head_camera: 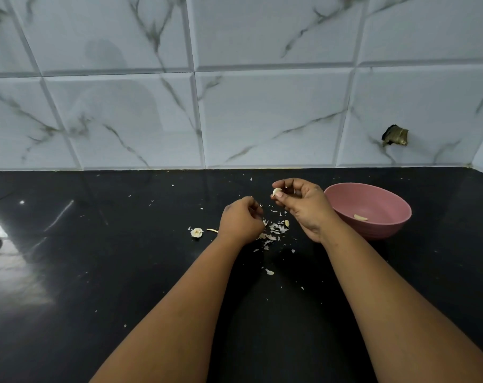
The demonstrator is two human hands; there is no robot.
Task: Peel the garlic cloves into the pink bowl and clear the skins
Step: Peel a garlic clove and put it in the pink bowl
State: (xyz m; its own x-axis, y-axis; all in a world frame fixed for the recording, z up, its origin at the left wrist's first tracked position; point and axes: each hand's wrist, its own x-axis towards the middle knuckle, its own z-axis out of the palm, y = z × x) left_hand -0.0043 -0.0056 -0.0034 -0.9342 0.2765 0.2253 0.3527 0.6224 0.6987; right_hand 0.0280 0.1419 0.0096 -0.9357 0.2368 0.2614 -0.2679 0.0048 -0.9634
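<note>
Right hand point(301, 205) pinches a garlic clove point(276, 192) just left of the pink bowl point(373, 230), left hand point(241, 219) curled, contents hidden; risk: clove slips into the skins point(276, 229) left of the bowl on the tabletop point(124, 272).

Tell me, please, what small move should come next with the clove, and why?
Probably carry the clove right and drop it into the bowl. The right hand pinches it, it looks bare, one clove already lies in the bowl, and the skins lie below.
</note>
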